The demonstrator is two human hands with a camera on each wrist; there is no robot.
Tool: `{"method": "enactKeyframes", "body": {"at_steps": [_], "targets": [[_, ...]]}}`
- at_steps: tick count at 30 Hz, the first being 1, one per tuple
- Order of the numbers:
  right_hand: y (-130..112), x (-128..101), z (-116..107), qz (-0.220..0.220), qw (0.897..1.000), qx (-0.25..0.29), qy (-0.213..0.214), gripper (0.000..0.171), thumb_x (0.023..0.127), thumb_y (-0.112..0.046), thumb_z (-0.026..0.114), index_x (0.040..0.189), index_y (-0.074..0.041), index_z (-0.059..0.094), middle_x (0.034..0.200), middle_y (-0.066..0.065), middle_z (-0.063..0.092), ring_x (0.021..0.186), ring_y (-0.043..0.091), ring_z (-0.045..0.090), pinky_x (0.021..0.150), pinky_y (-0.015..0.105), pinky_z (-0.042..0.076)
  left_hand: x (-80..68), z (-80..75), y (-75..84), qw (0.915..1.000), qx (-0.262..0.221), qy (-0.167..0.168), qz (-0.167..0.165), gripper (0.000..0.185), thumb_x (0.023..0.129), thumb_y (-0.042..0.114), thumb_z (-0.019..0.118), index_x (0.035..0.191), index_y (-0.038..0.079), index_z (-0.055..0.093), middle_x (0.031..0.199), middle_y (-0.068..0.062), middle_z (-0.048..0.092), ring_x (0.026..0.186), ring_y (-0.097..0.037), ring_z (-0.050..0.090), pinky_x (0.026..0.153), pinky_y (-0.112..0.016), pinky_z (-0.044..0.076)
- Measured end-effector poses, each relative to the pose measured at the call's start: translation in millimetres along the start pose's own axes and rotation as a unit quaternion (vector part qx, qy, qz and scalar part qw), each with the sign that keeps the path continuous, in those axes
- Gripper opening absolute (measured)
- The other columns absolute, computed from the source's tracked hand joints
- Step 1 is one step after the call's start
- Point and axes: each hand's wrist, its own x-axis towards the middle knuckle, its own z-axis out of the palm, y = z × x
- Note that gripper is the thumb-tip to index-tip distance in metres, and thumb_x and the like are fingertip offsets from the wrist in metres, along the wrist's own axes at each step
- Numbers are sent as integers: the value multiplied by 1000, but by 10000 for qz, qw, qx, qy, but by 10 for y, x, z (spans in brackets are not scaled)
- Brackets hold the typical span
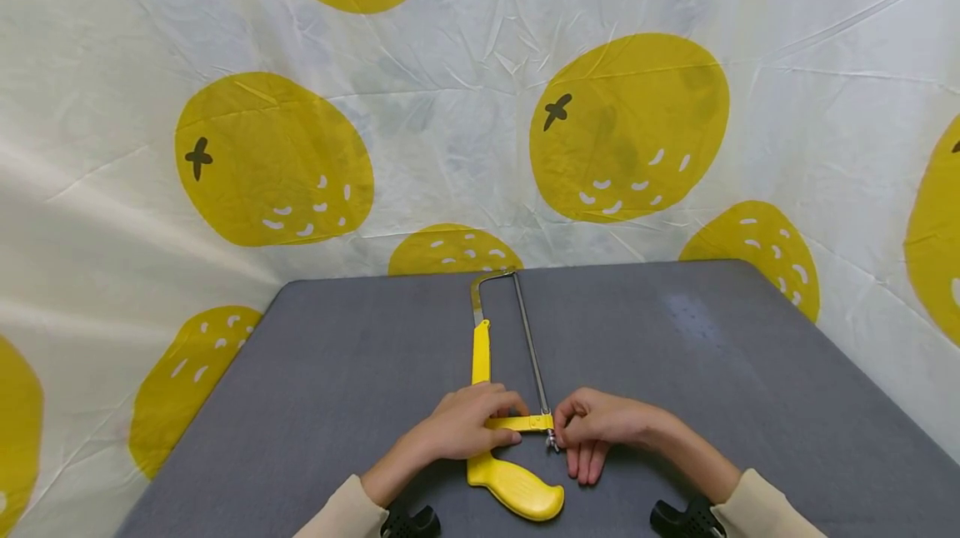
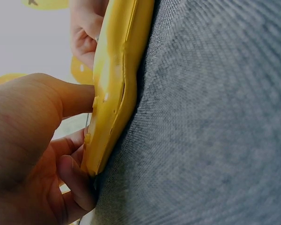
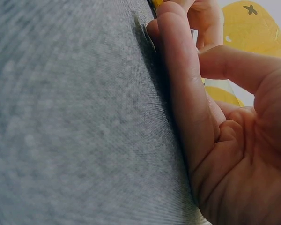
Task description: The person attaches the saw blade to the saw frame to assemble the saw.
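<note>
A hacksaw (image 1: 521, 488) with a yellow handle and frame lies flat on the grey table, its metal bow pointing to the far edge. Its thin blade (image 1: 529, 338) runs along the right side. My left hand (image 1: 471, 421) grips the yellow frame just above the handle, thumb on the near side. In the left wrist view the thumb (image 2: 77, 99) presses the yellow body. At the near end of the blade, my right hand (image 1: 596, 421) pinches the small metal wing nut (image 1: 552, 441) with thumb and index finger. Its other fingers (image 3: 185, 79) stretch down along the table.
The grey table (image 1: 360, 355) reaches back to a white sheet (image 1: 450, 146) printed with big yellow fruits. The bow's far end lies at the table's back edge. Black wrist devices (image 1: 411, 521) sit at both cuffs.
</note>
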Motion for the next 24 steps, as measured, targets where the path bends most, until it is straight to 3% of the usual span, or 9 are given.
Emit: {"method": "enactKeyframes", "body": {"at_steps": [17, 24], "targets": [[-4, -12, -11, -60, 10000, -63, -30, 8, 93, -1, 57, 97, 2, 64, 74, 7, 74, 59, 10, 73, 56, 27, 59, 6, 4, -7, 10000, 41, 33, -34, 22, 97, 44, 70, 118, 42, 68, 89, 18, 55, 78, 0, 49, 63, -22, 39], [-6, -11, -8, -19, 10000, -73, -26, 8, 94, -5, 64, 97, 1, 65, 73, 6, 74, 59, 9, 72, 55, 27, 59, 11, 18, -12, 10000, 35, 28, -40, 22, 97, 45, 70, 118, 42, 68, 90, 18, 55, 79, 0, 50, 63, -22, 40]]}}
